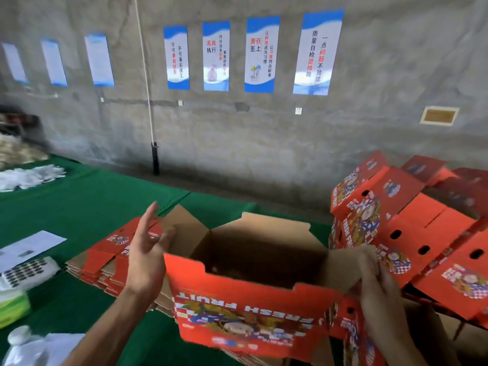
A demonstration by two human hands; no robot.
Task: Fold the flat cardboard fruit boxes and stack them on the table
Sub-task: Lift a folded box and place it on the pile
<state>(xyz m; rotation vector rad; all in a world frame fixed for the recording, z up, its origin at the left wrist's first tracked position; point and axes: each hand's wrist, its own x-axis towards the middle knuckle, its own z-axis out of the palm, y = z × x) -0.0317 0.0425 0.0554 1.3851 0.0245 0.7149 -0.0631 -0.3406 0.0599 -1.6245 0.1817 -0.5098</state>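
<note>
Box (245, 310) between open-fingered hands

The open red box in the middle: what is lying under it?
Under the open box lies a pile of flat box blanks on the green table. The pile sticks out on the left; the box covers the rest.

Your left hand (146, 256) open beside the open red box (248, 310), your right hand (376, 283) pinching its right flap, flat boxes (105, 257) on the green table (87, 204), folded boxes (412, 228) at its right edge
</note>
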